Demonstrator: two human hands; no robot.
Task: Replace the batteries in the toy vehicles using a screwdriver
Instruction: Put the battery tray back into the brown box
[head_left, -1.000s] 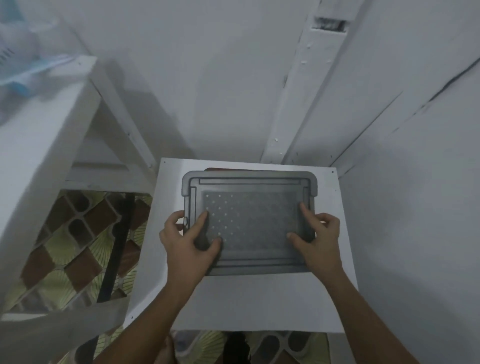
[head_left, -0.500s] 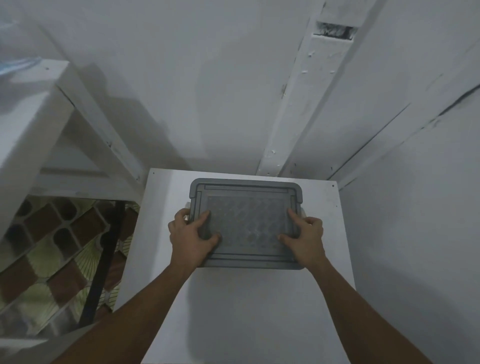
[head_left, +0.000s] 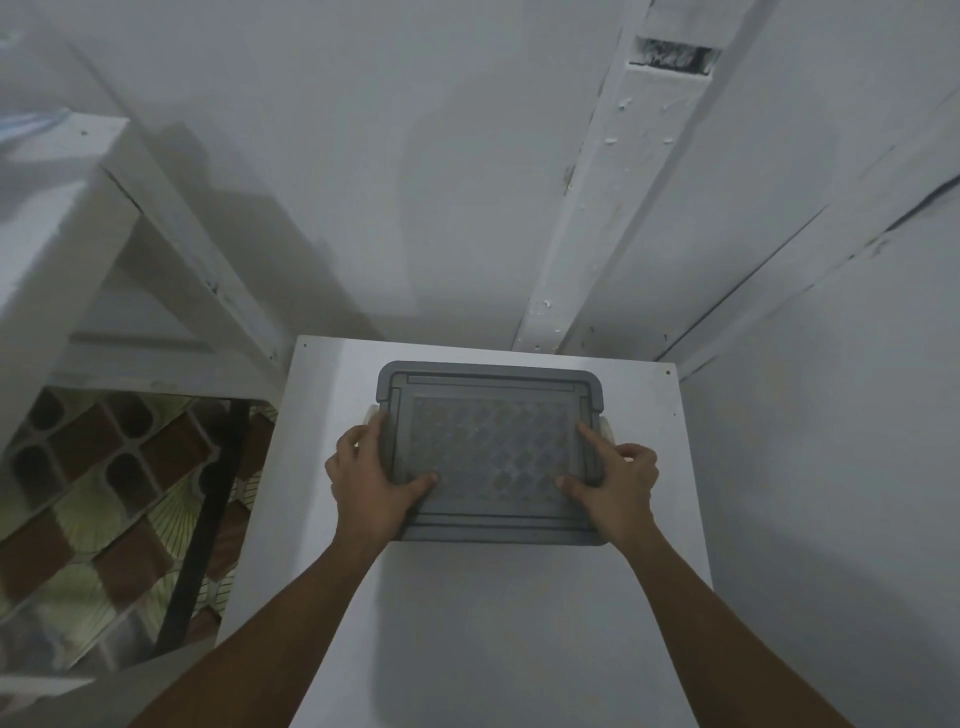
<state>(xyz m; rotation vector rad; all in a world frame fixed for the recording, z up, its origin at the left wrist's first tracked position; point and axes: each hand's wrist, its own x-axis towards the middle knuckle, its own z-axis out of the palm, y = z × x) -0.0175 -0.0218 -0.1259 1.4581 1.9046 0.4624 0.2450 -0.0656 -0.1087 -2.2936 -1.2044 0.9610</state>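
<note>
On the far half of the white table (head_left: 493, 639), closer to the far edge than the near one, is a grey box (head_left: 491, 457) with its lid on. The lid has a bumpy pattern in the middle and a raised frame round it. What is inside the box is hidden.

Both hands hold the box, one on each side, well apart. The left hand (head_left: 371, 480) grips the left side, with the thumb lying on top of the lid and the fingers curled over the edge. The right hand (head_left: 618, 480) grips the right side, with the thumb and one finger on the lid and the other fingers curled down the side. It is hard to tell if the box sits on the table or is just above it.

Past the far edge is a white wall with a white beam (head_left: 597, 218). Off the left edge are a white frame (head_left: 171, 223), a black bar (head_left: 205, 540) and brown and green floor tiles (head_left: 93, 499).
</note>
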